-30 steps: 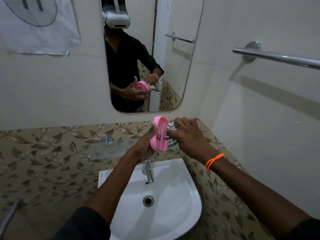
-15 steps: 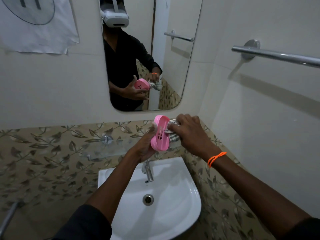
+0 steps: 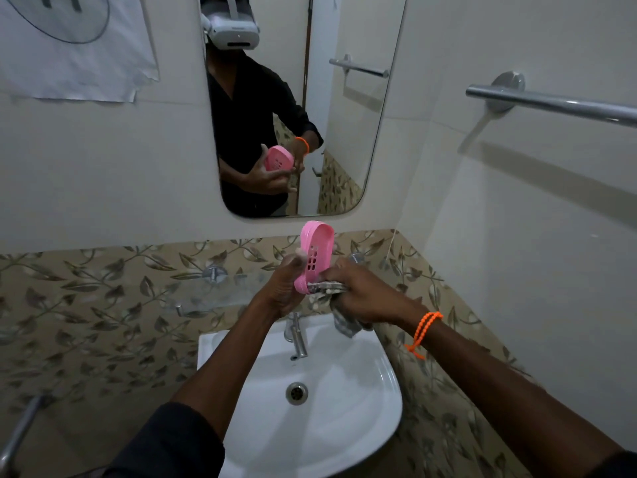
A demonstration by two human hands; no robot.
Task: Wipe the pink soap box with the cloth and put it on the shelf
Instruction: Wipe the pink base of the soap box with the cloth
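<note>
My left hand grips the pink soap box from the left and holds it upright on its edge above the basin, its slotted inside facing right. My right hand, with an orange band at the wrist, clutches a grey checked cloth and presses it against the box's lower end; part of the cloth hangs down below the hand. A glass shelf on metal brackets runs along the leaf-patterned tiles just left of my hands.
A white basin with a chrome tap lies under my hands. The mirror above reflects me and the box. A chrome towel rail sticks out of the right wall. A paper sheet hangs top left.
My right hand and the cloth have slid down from the box's upper middle to its lower end. The left hand still holds the box upright in about the same place.
</note>
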